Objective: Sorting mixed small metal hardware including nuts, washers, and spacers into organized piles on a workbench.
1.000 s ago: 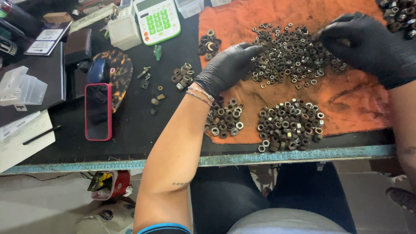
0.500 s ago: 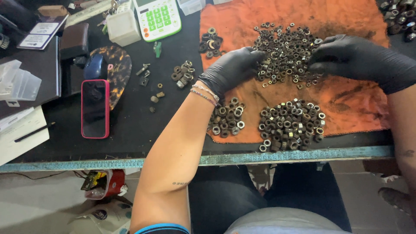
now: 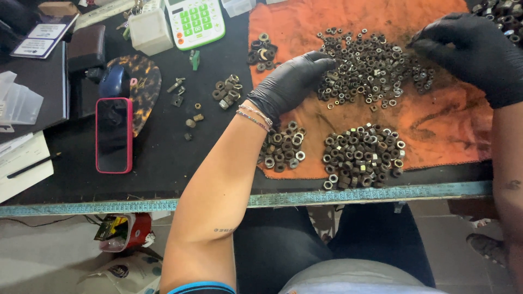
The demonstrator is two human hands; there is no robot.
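Right hand (image 3: 471, 54), in a black glove: half a second ago spread across the right side of the wide scatter of small dark metal nuts (image 3: 370, 68); now drawn back up and to the right, with only the fingertips at the scatter's upper right edge. Fingers bent and bunched close, pointing left. Cannot tell whether a nut is pinched between them.

Left hand (image 3: 289, 84), also black-gloved: hardly moved, resting at the left edge of the same scatter. Loosely curled, neither flat nor fisted, fingertips touching the outermost nuts. Cannot tell whether anything is held under the palm.

More of the scatter uncovered than before, in the same place on the upper middle of the stained orange cloth (image 3: 436, 125).

Nearer the body, on the same cloth: a dense heap of dark hexagonal nuts (image 3: 359, 158), and just left of it, under the left wrist, a smaller cluster of bigger ring-shaped nuts (image 3: 283, 147). Both apart from the hands and in the same place as before.

Further left, on the black table top (image 3: 163, 158): a little group of rusty bolts and nuts (image 3: 226, 92), a phone in a red case (image 3: 114, 134), a white calculator with green keys (image 3: 195, 20). Along the near table edge, a pale blue measuring tape (image 3: 381, 194).
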